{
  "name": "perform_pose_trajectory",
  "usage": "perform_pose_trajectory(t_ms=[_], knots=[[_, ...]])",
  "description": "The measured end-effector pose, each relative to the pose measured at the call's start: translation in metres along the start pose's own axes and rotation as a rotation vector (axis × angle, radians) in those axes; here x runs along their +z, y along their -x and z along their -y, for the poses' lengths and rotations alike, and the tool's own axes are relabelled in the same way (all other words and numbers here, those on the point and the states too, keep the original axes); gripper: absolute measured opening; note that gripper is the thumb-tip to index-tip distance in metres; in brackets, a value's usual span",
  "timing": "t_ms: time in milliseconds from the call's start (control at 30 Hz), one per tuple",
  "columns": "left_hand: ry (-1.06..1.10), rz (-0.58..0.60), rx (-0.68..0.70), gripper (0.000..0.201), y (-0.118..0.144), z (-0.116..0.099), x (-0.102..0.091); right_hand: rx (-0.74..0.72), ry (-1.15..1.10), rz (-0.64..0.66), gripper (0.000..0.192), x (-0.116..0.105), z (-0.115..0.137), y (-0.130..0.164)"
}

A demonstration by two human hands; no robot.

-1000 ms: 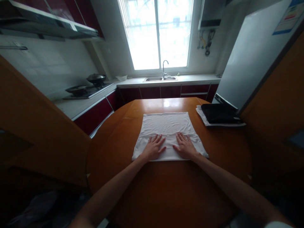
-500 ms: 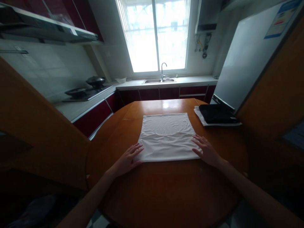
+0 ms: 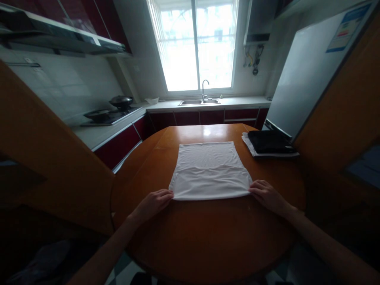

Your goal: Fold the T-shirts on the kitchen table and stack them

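Note:
A white garment lies flat on the wooden table, its near part folded over so that a wavy edge crosses its middle. At its near left corner, my left hand has its fingers closed on the cloth. My right hand pinches the near right corner in the same way. Between the two hands the near folded edge runs almost straight. The fingertips are partly hidden against the fabric.
On the table's far right lies a stack of folded clothes, black on top of white. Beyond the table are a counter with a sink, a stove with pans at left, and a fridge at right.
Both hands have gone from lying spread on the garment's sides to pinching its two near corners. They have moved outward, and the right one also nearer to me.

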State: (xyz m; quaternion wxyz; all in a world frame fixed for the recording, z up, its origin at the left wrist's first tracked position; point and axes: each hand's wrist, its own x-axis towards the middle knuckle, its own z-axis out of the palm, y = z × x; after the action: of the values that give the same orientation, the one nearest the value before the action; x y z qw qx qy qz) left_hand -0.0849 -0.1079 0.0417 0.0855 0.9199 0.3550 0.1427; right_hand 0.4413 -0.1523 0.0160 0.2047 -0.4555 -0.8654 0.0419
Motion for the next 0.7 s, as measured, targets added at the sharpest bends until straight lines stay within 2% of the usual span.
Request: perform_pose_trajectory(t_ms=[100, 167, 233, 300, 367, 400, 533, 700], knots=[[0.017, 0.110, -0.025, 0.027, 0.020, -0.020, -0.013, 0.041, -0.083, 0.112, 0.031, -0.010, 0.020, 0.009], [0.075, 0.137, -0.052, 0.026, 0.029, -0.027, -0.018, 0.116, -0.111, 0.081, 0.026, -0.010, 0.025, 0.008], [0.150, 0.030, -0.135, 0.026, 0.028, -0.024, -0.017, 0.233, -0.100, -0.048, 0.026, -0.004, 0.019, -0.002], [0.188, -0.187, -0.279, 0.029, 0.013, -0.013, -0.010, 0.334, -0.078, -0.158, 0.029, 0.006, 0.006, -0.022], [0.178, -0.360, -0.417, 0.033, -0.010, 0.002, 0.002, 0.378, -0.083, -0.159, 0.029, 0.017, -0.010, -0.046], [0.164, -0.389, -0.453, 0.033, -0.023, 0.009, 0.007, 0.386, -0.097, -0.140, 0.028, 0.022, -0.017, -0.058], [0.103, -0.311, -0.448, 0.029, -0.062, 0.026, 0.022, 0.397, -0.160, -0.089, 0.026, 0.037, -0.030, -0.093], [0.112, -0.207, -0.381, 0.023, -0.072, 0.021, 0.034, 0.355, -0.274, 0.004, 0.026, 0.046, -0.024, -0.111]])
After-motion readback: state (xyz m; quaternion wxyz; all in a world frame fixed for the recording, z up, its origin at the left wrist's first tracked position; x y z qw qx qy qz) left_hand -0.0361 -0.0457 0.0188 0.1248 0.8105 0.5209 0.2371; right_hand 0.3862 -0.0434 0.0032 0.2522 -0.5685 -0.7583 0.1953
